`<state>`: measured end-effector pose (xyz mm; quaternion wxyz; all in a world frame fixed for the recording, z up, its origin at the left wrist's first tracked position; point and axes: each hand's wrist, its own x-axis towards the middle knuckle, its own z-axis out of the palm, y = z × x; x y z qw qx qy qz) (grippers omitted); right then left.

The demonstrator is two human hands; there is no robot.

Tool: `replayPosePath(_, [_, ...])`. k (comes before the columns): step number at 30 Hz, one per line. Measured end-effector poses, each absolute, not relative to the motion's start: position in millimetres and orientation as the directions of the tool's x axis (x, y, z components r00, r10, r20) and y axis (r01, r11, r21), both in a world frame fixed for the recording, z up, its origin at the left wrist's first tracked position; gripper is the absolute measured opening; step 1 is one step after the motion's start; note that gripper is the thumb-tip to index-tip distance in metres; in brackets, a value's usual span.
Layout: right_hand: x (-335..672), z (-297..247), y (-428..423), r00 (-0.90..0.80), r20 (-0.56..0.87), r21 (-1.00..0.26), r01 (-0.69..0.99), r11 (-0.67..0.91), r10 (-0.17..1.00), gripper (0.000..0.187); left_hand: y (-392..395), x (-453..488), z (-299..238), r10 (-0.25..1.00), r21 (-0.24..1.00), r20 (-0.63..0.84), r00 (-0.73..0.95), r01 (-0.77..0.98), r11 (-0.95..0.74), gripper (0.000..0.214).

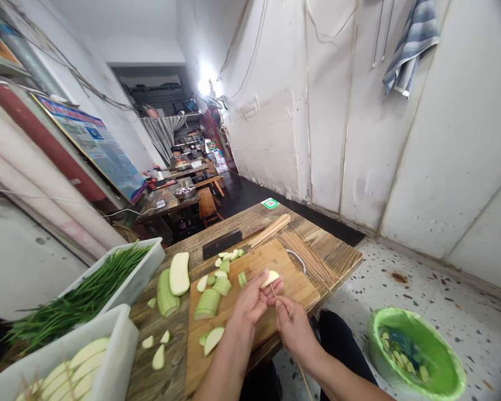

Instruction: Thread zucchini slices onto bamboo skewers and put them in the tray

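Observation:
My left hand (254, 295) is closed on a pale squash slice (271, 277) above the wooden cutting board (290, 267). My right hand (291, 318) pinches a thin wooden skewer (273, 289), whose upper end meets the slice; whether it has pierced it I cannot tell. The skewer's lower part hangs below my right wrist. On the board lie a row of cut green squash slices (209, 304), smaller chunks (222, 266) and a half-round slice (214, 340). Left of the board rest two long squash halves, one cut side up (179, 274), the other skin up (166, 295).
A cleaver (222, 245) and bundled skewers (271, 231) lie behind the board, with loose skewers (311, 259) at its right. White tubs hold green chives (108, 273) and skewered slices (81, 362). A green lined basin (417, 384) with scraps stands on the floor. Someone (176, 156) sits far back.

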<state>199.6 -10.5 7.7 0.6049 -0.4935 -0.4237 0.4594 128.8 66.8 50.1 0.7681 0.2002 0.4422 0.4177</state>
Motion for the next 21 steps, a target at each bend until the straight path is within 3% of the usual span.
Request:
replayPosePath(13, [210.0,9.0,-6.3,0.133,-0.001,-0.985,-0.172,0.022,0.991,0.037,66.4,129.8,43.1,0.797,0.609,-0.546,0.258,-0.53,0.59,0.009])
replayPosePath(17, [221.5,10.0,-18.7,0.064,-0.008,-0.988,-0.152,0.002,0.998,0.034,63.4,128.3,48.0,0.831,0.627,-0.513,0.213,-0.569,0.533,0.017])
replayPosePath(21, [229.1,1.6,-28.8,0.065,0.039,-0.997,-0.064,0.043,0.997,0.032,57.4,132.7,46.5,0.869,0.69,-0.459,0.186,-0.542,0.48,0.01])
